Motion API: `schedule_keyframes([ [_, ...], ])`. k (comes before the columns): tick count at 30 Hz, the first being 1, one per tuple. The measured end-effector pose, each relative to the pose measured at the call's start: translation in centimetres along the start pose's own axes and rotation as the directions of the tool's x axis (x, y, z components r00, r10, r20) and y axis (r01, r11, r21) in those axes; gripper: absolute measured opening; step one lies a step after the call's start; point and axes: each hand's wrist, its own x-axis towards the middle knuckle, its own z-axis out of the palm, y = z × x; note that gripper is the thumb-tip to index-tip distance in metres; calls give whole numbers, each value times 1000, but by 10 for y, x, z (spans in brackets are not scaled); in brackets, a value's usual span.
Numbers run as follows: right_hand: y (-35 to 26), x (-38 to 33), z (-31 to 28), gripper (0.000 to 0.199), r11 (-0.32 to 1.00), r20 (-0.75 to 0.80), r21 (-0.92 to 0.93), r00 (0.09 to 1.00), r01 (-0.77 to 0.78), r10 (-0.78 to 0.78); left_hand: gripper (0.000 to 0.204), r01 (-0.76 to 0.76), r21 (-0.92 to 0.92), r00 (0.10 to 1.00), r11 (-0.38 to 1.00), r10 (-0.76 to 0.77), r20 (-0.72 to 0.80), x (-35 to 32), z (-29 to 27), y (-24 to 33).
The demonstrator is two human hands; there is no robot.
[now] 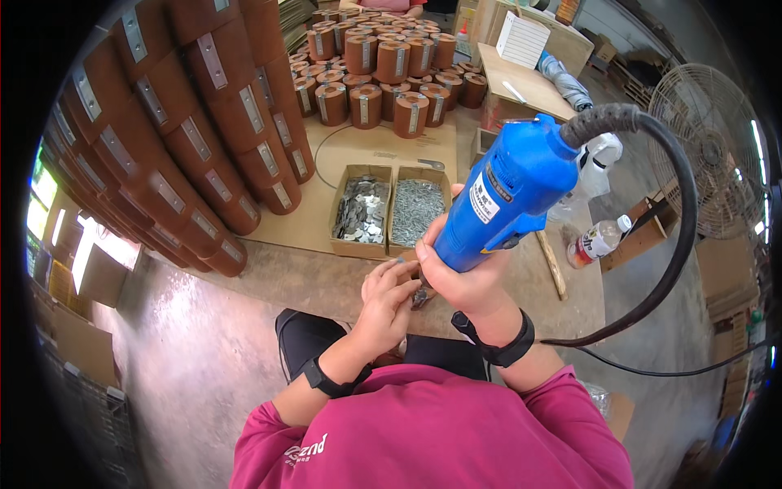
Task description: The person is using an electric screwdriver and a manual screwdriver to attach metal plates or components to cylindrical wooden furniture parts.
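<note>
R hand (471, 281) clamped on blue tool (498, 196), L hand (386, 306) grip unclear, cardbd (366, 147) on bench (305, 267), rt fan (705, 151)

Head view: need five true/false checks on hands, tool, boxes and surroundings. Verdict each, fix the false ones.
1. The right hand grips the blue power tool. True.
2. The box of flat metal pieces stands left of the box of thin metal pieces. True.
3. The left hand holds the plastic bottle. False: the bottle is off to the right, apart from both hands; the left hand is near the tool's lower end.
4. The wire-caged fan is at the picture's left. False: it is at the right.
5. A dark band is on the left wrist. True.
</note>
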Motion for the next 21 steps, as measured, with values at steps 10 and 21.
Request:
schedule_keyframes([
  [10,11,1,2,55,999,34,52,999,14,-16,36,11,70,1000,997,-11,0,4,-2,1],
  [21,14,1,6,48,994,23,-106,1000,8,-5,48,24,-2,999,1000,-24,-30,13,11,-14],
])
